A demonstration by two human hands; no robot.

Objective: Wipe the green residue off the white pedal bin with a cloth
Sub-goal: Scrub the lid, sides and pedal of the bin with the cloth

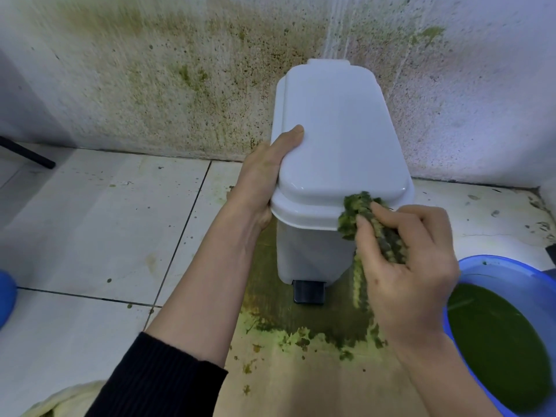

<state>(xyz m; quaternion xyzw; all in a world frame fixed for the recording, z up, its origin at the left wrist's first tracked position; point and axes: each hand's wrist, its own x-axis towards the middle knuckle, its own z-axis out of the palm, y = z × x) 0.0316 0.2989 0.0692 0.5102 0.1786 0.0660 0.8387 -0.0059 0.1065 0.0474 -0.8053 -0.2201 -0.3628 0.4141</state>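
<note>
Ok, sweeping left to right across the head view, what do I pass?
blue object at the left edge → left hand → white pedal bin → right hand → blue basin of green water. The cloth is left out: it overlaps both bin and right hand.

A blue basin of dark green liquid sits at the near right on the white tiled floor. A brown sheet smeared with green lies near centre. The far wall is speckled green and brown, and a black bar lies far left.
</note>
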